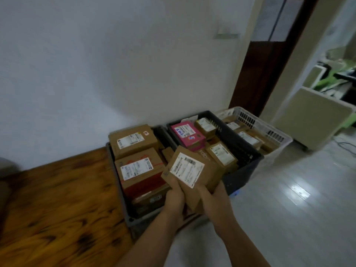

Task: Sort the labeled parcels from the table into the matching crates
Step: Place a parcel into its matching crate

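Three crates stand in a row on the floor against the white wall.

The leftmost, a grey crate (pixel 127 213), sits where the wooden floor (pixel 57 199) meets the pale floor (pixel 289 199). It is packed to the rim with brown cardboard parcels. A labelled box (pixel 133 140) lies at the back, a red-taped box (pixel 138 168) in the middle, and a darker box (pixel 150 203) at the near end.

Just in front of me, the person holds a brown parcel (pixel 209 174) in the air, over the line where the grey crate meets the next one. It is tilted, with its white label (pixel 186 169) facing up. The left hand (pixel 174 197) has its grip closed on the parcel's near left corner, thumb on top beside the label. The right hand (pixel 212 197) has its grip closed on the near right edge.

The middle one, a dark crate (pixel 238 178), holds a pink parcel (pixel 187 135) with blue handwriting. A small brown box (pixel 205 127) lies behind it and a labelled brown box (pixel 221 153) lies nearer the front.

The rightmost, a white slotted crate (pixel 273 135), touches the dark one and holds more brown labelled parcels (pixel 248 139); how many, I cannot tell.

Beyond it stands a cream cabinet (pixel 312 116), near a dark wooden door (pixel 260 74).
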A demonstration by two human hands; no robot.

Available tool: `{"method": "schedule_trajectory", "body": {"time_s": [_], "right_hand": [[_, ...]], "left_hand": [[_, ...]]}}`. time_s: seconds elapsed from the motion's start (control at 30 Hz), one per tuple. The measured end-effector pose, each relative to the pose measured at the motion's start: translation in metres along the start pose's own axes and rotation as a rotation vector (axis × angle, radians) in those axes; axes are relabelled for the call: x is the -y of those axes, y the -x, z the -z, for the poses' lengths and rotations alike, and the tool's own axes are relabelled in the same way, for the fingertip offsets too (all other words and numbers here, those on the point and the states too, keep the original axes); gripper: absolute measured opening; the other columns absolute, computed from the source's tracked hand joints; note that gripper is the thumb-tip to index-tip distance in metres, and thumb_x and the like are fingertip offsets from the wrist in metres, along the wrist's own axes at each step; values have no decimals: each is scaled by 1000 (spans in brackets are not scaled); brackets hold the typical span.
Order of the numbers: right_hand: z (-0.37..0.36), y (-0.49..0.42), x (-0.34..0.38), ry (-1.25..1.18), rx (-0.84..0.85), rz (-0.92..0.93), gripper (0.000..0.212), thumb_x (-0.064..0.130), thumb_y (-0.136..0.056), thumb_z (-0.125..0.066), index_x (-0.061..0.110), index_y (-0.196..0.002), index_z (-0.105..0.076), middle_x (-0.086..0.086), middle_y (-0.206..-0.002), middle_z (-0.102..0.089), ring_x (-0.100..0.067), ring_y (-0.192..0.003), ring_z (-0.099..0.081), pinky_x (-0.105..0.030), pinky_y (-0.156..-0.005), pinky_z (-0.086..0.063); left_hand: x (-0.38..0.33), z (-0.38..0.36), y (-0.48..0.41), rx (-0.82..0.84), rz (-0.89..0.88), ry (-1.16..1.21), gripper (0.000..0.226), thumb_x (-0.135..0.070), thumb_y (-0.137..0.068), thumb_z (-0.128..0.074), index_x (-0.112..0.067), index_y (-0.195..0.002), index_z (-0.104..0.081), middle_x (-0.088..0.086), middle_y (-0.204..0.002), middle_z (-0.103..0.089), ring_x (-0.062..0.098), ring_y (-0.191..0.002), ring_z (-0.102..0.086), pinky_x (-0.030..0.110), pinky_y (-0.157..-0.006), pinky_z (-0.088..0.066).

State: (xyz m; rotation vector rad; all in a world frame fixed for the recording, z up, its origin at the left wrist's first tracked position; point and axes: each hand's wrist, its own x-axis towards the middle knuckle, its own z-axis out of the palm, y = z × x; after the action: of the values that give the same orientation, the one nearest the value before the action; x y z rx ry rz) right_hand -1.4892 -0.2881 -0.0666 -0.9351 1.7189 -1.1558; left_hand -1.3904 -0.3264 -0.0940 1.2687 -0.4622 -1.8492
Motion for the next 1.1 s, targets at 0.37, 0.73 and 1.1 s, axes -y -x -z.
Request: {"method": "schedule_trajectory", "body": {"time_s": [0.37, 0.73, 1.1], "right_hand": [[40, -97, 23, 281, 212, 57, 31, 30, -97, -69, 26, -126, -57, 12, -106, -60, -12, -102, -57, -35, -96, -49], [-21, -161, 30, 788, 390, 112, 18, 26, -100, -61, 12, -110, -66, -3, -99, -67, -10, -79, -58, -33, -81, -51], [-61, -202, -16, 956, 469, -26, 23, 33, -97, -61, 13, -85, -60, -6, -87, -65, -24, -86, -65, -37, -77, -54]], "left_hand": [[9, 9, -38, -206, 217, -334, 19, -22, -106, -46, -11, -113, -60, 10, -82, -70, 22, -65, -61, 30, -55, -50], [5, 71, -94, -305, 249, -185, 25, -25, -104, -48, -9, -119, -60, 9, -82, -70, 21, -60, -59, 28, -53, -47], [13, 82, -132, -255, 271, -225, 23, -23, -105, -43, -14, -121, -58, 7, -81, -67, 19, -60, -56, 26, -52, -47]]}}
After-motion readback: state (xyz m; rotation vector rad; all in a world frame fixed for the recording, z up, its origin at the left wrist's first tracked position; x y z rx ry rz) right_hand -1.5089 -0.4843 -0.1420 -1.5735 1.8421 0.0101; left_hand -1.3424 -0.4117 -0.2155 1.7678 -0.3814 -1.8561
